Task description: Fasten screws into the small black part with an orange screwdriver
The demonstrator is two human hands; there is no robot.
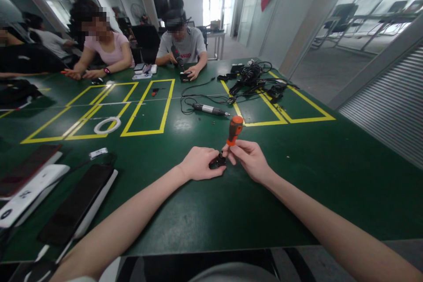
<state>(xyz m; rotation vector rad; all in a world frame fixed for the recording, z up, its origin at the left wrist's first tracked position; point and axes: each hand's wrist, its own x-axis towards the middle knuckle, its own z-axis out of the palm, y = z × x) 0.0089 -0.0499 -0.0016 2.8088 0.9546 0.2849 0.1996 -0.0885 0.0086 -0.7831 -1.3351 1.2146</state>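
Green worktop (297, 176) with yellow tape boxes is carrying dark slabs at far left and a white ring (107, 125). Left hand (198, 164) is curling fingers around a small black part (217, 161), pinning it near the centre. Right hand (249, 158) is pinching an orange-handled screwdriver (235, 130), standing upright, tip on the part. Two other people are sitting across the worktop.

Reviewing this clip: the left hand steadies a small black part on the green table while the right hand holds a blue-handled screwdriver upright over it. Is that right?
One detail is wrong: the screwdriver has an orange handle, not blue. The head view shows the right hand holding it upright over the small black part, which the left hand steadies on the green table.
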